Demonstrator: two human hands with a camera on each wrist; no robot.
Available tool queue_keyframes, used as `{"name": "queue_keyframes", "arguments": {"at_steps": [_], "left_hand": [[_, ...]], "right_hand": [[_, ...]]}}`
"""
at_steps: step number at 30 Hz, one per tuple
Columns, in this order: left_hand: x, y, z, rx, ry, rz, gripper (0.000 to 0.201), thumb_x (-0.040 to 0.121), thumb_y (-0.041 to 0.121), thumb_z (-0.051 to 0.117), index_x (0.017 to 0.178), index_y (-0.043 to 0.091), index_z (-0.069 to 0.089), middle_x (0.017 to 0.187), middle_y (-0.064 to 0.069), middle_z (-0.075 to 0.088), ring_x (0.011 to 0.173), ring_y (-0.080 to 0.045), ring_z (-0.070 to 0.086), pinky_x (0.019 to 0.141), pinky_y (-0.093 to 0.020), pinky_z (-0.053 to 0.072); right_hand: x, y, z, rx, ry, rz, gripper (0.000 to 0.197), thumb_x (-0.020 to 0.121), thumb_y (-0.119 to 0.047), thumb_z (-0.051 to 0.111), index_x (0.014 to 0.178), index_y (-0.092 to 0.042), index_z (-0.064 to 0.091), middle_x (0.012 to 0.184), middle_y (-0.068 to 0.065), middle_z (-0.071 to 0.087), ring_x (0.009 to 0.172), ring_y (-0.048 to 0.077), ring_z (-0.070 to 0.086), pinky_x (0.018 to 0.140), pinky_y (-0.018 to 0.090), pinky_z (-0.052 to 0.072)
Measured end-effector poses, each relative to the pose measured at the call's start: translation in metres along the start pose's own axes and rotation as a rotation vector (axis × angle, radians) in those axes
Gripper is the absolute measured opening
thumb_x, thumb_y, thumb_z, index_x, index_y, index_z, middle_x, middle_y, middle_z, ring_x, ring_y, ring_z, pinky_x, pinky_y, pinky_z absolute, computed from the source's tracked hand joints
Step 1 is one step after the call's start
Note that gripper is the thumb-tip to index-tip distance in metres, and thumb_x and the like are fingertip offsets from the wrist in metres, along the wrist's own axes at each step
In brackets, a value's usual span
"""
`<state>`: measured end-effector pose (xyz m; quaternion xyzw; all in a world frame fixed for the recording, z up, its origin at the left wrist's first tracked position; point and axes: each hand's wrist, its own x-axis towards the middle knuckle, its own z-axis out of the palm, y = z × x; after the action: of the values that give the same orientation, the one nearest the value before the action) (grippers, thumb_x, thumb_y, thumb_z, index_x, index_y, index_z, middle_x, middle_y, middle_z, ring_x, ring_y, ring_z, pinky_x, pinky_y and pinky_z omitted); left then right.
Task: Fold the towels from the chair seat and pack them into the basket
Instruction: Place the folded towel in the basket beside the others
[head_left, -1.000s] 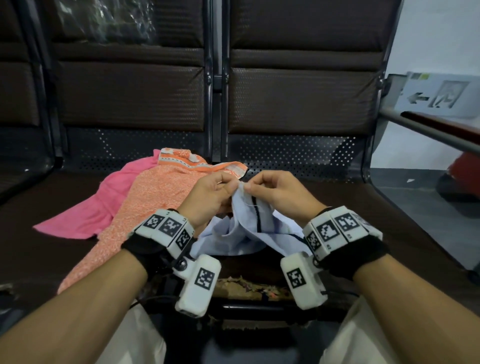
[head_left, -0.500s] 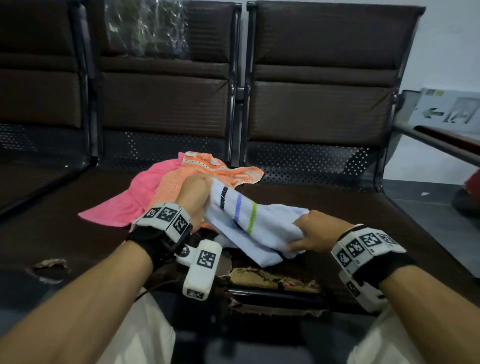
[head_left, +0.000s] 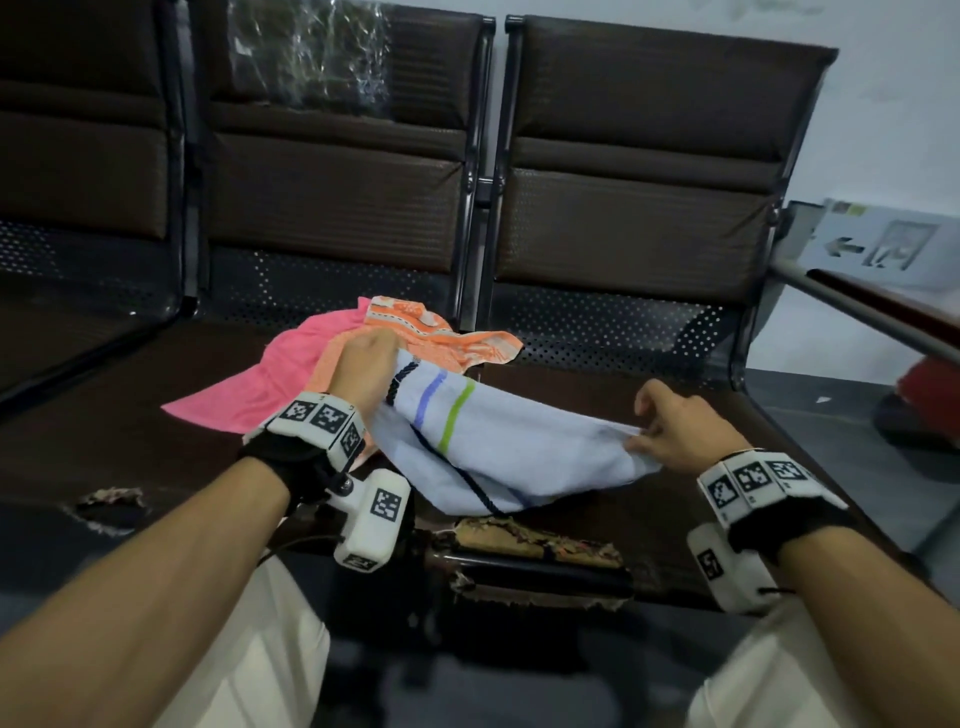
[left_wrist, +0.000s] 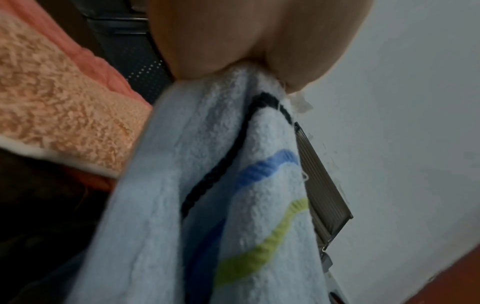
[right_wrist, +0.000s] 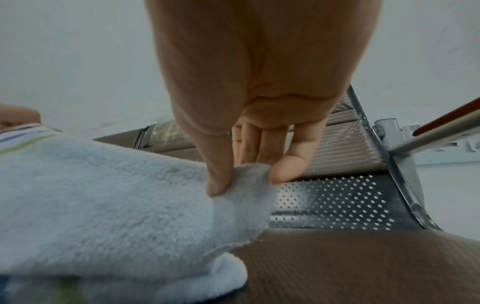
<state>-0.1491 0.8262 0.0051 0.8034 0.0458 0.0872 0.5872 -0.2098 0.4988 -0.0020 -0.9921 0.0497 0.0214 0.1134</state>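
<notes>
A light blue towel (head_left: 519, 441) with dark, blue and green stripes is stretched just above the brown chair seat (head_left: 649, 514). My left hand (head_left: 366, 369) grips its striped end (left_wrist: 233, 164) at the left. My right hand (head_left: 665, 431) pinches the plain end (right_wrist: 249, 185) between thumb and fingers at the right. Behind the left hand lie an orange patterned towel (head_left: 441, 343) and a pink towel (head_left: 260, 384) on the seat. No basket shows in any view.
Dark padded seat backs (head_left: 639, 171) rise behind the seats. The seat's front edge is torn (head_left: 540, 545), and another tear (head_left: 109, 499) marks the left seat. A metal armrest rail (head_left: 872, 317) runs at the right. Grey floor (head_left: 831, 415) lies beyond it.
Both hands held the blue towel bunched together a second ago. They have since drawn apart, the right hand going right, and the towel now spans between them.
</notes>
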Motion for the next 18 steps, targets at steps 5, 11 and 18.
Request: {"name": "queue_keyframes", "arguments": {"at_steps": [5, 11, 18], "left_hand": [[-0.005, 0.001, 0.015, 0.132, -0.137, 0.151, 0.033, 0.098, 0.014, 0.037, 0.069, 0.029, 0.042, 0.074, 0.013, 0.044, 0.067, -0.002, 0.044, 0.054, 0.001, 0.035], [-0.012, -0.008, 0.006, 0.218, -0.38, 0.248, 0.012, 0.098, 0.014, 0.039, 0.108, 0.014, 0.045, 0.111, 0.002, 0.049, 0.108, -0.013, 0.045, 0.093, -0.026, 0.033], [-0.02, 0.007, -0.005, 0.331, -0.207, 0.453, 0.029, 0.088, 0.008, 0.06, 0.115, 0.016, 0.066, 0.109, -0.007, 0.068, 0.103, -0.021, 0.06, 0.096, -0.039, 0.046]], "right_hand": [[-0.003, 0.006, 0.006, -0.04, -0.034, 0.049, 0.011, 0.082, -0.027, 0.07, 0.092, -0.025, 0.073, 0.096, 0.002, 0.069, 0.088, 0.019, 0.063, 0.076, 0.031, 0.054], [-0.009, 0.01, -0.002, 0.046, 0.269, -0.018, 0.007, 0.081, -0.025, 0.071, 0.081, -0.019, 0.074, 0.1, 0.003, 0.051, 0.094, 0.015, 0.047, 0.08, 0.031, 0.045], [-0.003, -0.009, -0.042, 0.374, 0.453, -0.043, 0.01, 0.085, -0.019, 0.058, 0.075, -0.021, 0.06, 0.076, 0.002, 0.061, 0.079, 0.023, 0.057, 0.067, 0.025, 0.035]]}}
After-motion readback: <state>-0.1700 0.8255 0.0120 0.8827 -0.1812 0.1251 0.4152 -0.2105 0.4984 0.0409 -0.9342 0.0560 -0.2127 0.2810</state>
